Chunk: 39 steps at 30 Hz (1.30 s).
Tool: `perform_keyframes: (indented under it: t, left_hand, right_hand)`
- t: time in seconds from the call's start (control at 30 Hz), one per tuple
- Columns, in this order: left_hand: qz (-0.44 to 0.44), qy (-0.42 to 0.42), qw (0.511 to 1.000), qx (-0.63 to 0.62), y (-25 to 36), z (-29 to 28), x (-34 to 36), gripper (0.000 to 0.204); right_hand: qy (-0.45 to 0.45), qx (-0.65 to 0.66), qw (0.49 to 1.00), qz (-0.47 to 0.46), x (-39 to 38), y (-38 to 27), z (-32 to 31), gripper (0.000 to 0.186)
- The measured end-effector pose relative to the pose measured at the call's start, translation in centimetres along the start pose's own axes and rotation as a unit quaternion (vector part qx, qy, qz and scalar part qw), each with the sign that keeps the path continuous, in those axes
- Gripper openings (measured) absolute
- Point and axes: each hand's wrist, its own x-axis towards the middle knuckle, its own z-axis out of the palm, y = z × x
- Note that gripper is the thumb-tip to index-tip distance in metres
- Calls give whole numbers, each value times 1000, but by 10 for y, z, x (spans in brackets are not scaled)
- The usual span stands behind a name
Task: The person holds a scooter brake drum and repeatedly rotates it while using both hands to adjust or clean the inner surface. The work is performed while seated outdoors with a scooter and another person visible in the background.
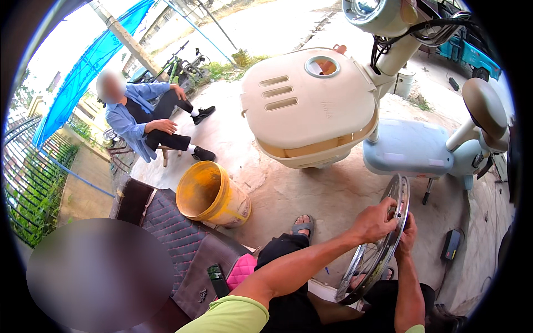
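Note:
A silver spoked wheel rim (pixel 382 260) with no tyre stands tilted between my legs, at the lower right. My left hand (pixel 378 221) reaches across to its upper part, the fingers closed in a pinch at the rim's inner side near the spokes. Whether a spoke end sits between those fingertips is too small to tell. On the other side, my right hand (pixel 407 233) is wrapped round the outer edge of the rim, its fingers partly hidden behind the metal.
A cream electric scooter with a front basket (pixel 311 111) and pale blue footboard (pixel 408 147) stands ahead. Left are a yellow bucket (pixel 214 194), a quilted dark seat (pixel 177 238) with a phone (pixel 218 279), and a seated person (pixel 139 119). A black charger-like box (pixel 451 244) lies right.

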Motion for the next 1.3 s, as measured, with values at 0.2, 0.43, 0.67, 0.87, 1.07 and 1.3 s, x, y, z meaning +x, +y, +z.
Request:
perform_keyframes:
  t: [0.2, 0.43, 0.67, 0.87, 1.07, 1.3]
  left_hand:
    - [-11, -11, 1000, 7, 9, 4, 2, 47]
    - [-18, -22, 1000, -4, 13, -6, -2, 46]
    - [-16, -23, 1000, -13, 11, -4, -2, 48]
    - [-15, -23, 1000, -14, 8, -2, -1, 48]
    - [1, -19, 1000, -20, 6, -3, -1, 49]
    - [10, -16, 1000, 7, 8, -1, 0, 48]
  right_hand:
    - [14, 6, 1000, 9, -2, 12, -18, 25]
    - [9, -7, 1000, 19, -2, 5, -8, 24]
    - [25, 22, 999, 13, -1, 6, -6, 25]
    - [33, 6, 999, 21, -2, -1, -3, 23]
    - [30, -1, 999, 27, -3, 1, -5, 24]
    - [32, 28, 999, -2, -1, 13, -11, 28]
